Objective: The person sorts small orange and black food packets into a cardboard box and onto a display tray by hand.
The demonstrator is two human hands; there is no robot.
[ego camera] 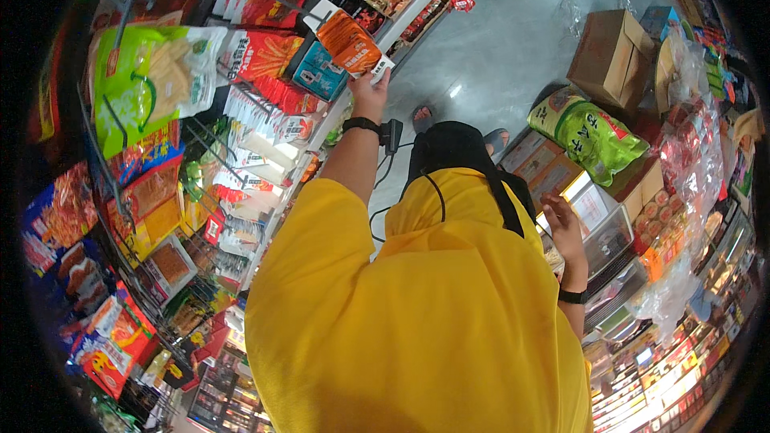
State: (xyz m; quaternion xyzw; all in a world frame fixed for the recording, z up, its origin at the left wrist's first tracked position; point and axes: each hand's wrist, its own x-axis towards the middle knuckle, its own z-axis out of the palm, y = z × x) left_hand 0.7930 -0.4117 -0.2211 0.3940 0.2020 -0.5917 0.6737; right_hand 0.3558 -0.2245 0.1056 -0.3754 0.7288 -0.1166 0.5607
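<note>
My left hand (370, 91) reaches out to the shelf and grips the lower white end of an orange and white snack packet (352, 43). The packet's far end lies among the goods by a metal display hook. Just beside it stands a teal box (320, 71), close to my fingers. Red snack packets (271, 54) hang behind on hooks. My right hand (560, 219) is held up on the other side, fingers apart and slightly bent, with nothing seen in it. It is near a clear plastic bin (607, 240), and I cannot tell whether they touch.
A shelf edge (337, 117) runs along my left. Large green bags (157, 81) hang farther left. On my right are a cardboard box (610, 57), a green snack bag (586, 129) and plastic-wrapped goods (692, 156). Grey floor (475, 54) shows ahead, and a cable hangs near my left arm.
</note>
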